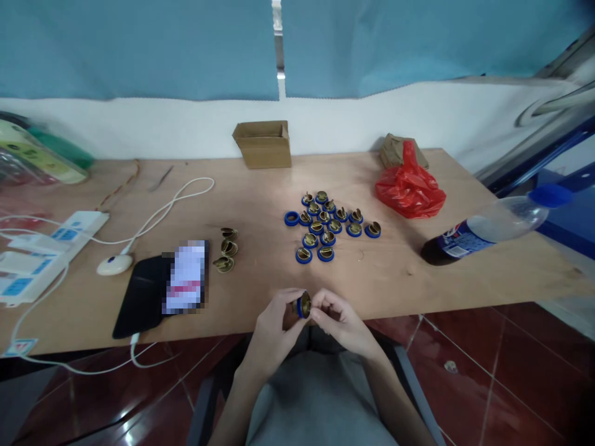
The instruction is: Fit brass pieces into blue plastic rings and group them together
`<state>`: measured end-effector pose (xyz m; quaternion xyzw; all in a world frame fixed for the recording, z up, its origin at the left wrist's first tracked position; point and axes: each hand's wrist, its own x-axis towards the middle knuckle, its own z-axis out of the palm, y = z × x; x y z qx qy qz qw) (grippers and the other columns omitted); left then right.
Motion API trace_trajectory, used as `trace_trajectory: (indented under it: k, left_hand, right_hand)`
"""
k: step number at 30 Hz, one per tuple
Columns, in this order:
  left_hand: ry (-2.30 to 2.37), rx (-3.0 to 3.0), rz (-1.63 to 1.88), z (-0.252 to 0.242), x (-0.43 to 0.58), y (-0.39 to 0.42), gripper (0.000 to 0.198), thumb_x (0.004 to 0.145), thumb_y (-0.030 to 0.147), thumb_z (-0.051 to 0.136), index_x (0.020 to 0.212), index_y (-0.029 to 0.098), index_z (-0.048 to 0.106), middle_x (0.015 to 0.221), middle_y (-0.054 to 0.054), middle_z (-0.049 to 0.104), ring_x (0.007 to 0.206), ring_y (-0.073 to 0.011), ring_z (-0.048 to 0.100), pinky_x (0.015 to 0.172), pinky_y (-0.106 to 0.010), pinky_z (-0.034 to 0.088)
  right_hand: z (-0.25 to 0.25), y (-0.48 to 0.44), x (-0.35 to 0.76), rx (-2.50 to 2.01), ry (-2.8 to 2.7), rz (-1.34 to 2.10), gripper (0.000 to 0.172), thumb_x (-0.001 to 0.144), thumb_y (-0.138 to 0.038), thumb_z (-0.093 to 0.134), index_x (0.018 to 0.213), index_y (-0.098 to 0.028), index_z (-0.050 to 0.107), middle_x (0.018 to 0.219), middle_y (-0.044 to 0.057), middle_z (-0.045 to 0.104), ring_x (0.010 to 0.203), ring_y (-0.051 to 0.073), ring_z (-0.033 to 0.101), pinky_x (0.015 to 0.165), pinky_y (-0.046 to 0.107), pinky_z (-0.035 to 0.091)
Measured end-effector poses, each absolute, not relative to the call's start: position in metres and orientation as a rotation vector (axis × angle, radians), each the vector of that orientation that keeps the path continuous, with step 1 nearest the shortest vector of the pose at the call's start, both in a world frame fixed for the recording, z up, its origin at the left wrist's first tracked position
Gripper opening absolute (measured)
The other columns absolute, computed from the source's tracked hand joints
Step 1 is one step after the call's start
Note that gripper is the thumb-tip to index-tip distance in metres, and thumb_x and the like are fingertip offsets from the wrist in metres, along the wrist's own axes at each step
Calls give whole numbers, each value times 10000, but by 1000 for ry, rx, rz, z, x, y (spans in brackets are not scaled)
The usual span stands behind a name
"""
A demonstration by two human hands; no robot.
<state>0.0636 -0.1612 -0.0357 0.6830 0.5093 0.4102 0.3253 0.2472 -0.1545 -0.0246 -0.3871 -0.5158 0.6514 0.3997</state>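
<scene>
Above the table's front edge my left hand [277,323] holds a blue-rimmed brass-coloured disc [304,305], tilted on its side between thumb and fingers. From the other side, my right hand [337,319] has thumb and forefinger pinched at the disc's brass face; the exact bit between the fingertips is too small to make out. Farther back lies a group of similar blue-rimmed brass discs [324,217], several with a tab or bar standing up. One blue ring [292,218] lies at their left without a brass part. Three brass pieces [228,248] without blue rims lie farther left.
To the left are a black phone [142,294], a lit screen [186,277], white cables and a power strip [51,251]. A cardboard box [264,145] stands by the wall. At right are a red plastic bag [409,189] and a tilted cola bottle [493,226].
</scene>
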Motion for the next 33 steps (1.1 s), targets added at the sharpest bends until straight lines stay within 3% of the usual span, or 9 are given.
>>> trace_trajectory:
  k: [10,15,19,24,33]
  left_hand:
    - [1259,1980,989,-24,64,-163,431,931,207,681,1342,295,584,1225,-69,694,1124,-226,721,984,-349,598]
    - [1239,2036,1040,-23,67,-163,399,906,162,676,1280,271,588,1202,-82,709,1105,-232,736,959,-366,624]
    - [1228,2036,1128,-29,68,-164,427,887,140,703,1276,255,570,1254,-88,732,1168,-237,730,985,-371,627]
    - [1180,2004,1348,-33,71,-163,415,875,105,724,1237,242,577,1260,-88,744,1175,-231,732,1000,-384,627]
    - [1092,1937,1588,-29,76,-162,376,846,-9,700,1117,226,586,1248,-63,748,1167,-219,736,965,-399,660]
  right_hand:
    - [-25,-154,250,-989,-1375,1605,394,981,-566,597,841,-210,502,752,-41,436,662,117,388,612,251,340]
    - [-23,-156,256,-1025,-1485,1500,308,1011,-475,578,860,-214,514,748,-35,463,660,120,432,595,244,364]
    - [-13,-156,258,-1064,-1763,1198,162,1012,-298,580,875,-213,561,792,-9,567,712,139,540,636,253,426]
    - [-7,-155,250,-977,-1988,721,121,1030,-195,529,920,-209,577,837,36,635,778,179,592,705,303,489]
    - [-13,-157,244,-871,-2090,358,289,950,-35,453,1064,-192,667,907,87,723,890,233,674,810,388,592]
